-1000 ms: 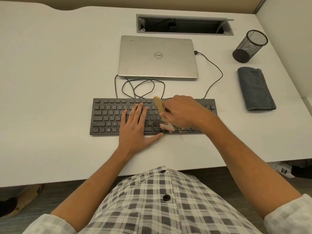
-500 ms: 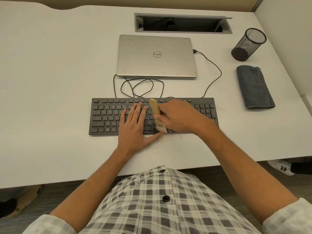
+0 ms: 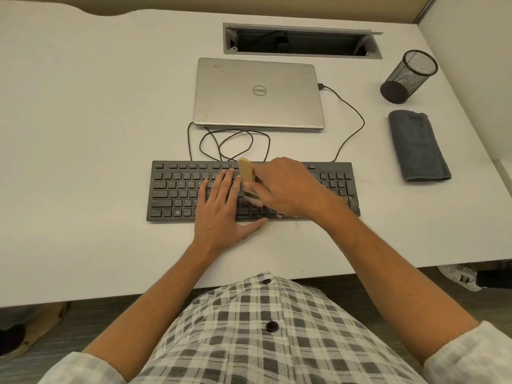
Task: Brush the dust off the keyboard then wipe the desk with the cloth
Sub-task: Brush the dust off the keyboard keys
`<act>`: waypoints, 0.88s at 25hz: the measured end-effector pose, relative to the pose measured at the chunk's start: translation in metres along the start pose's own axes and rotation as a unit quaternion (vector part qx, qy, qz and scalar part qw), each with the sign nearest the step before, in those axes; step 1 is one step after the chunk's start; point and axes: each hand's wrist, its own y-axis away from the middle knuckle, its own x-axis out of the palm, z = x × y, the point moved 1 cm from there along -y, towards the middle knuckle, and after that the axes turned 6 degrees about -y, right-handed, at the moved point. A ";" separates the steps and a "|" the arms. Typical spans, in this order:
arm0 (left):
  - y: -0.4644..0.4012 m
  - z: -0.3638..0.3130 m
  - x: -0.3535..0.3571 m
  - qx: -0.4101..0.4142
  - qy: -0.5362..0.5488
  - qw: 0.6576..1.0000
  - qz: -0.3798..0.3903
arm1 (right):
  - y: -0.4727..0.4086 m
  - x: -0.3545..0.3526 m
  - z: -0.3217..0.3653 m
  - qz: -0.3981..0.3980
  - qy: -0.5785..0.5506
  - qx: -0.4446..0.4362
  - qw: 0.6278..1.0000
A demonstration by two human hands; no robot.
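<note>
**Brush on keys, left hand flat on keyboard, cloth lying to the right**

The black keyboard [image 3: 177, 189] lies on the white desk [image 3: 83, 134], near its front edge. The left hand [image 3: 221, 212] lies flat on the keyboard's middle keys, fingers straight and close together, thumb spread along the front edge onto the desk; it grasps nothing. The right hand [image 3: 288, 187] sits just beside it, touching or nearly so, fingers curled round a wooden-handled brush [image 3: 246, 173]. The handle's rounded end stands out above the knuckles toward the function row; the pale bristles point down onto the keys between the two hands. Pale debris shows along the keyboard's lower right corner. The folded grey cloth [image 3: 418, 148] lies on the desk well apart from both hands, to the right of the keyboard. A black mesh pen cup [image 3: 407, 76] stands behind the cloth. A closed silver laptop [image 3: 257, 92] lies behind the keyboard, with looped black cables [image 3: 235, 142] between them
</note>
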 end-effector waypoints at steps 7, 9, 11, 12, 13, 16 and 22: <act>0.000 -0.001 0.000 -0.003 0.000 1.000 0.004 | -0.008 -0.005 -0.003 0.037 0.010 0.020 0.999; 0.000 0.000 -0.001 -0.001 0.001 1.000 -0.002 | -0.013 -0.005 0.000 0.035 0.000 0.020 0.999; 0.000 0.000 0.000 0.001 0.000 1.000 -0.010 | -0.019 -0.004 0.002 0.052 -0.001 0.023 0.998; 0.000 0.000 0.000 0.001 0.001 1.000 -0.012 | -0.022 -0.003 0.003 0.059 0.005 0.021 0.998; 0.000 0.000 0.000 0.001 0.001 1.000 -0.011 | -0.024 -0.003 0.005 0.064 0.009 0.017 0.998; 0.000 0.000 0.000 -0.002 -0.005 1.000 -0.008 | -0.027 -0.004 0.009 0.077 0.013 0.013 0.997; 0.000 0.000 0.000 -0.002 0.007 1.000 -0.014 | -0.022 -0.009 0.012 0.055 0.045 0.001 0.997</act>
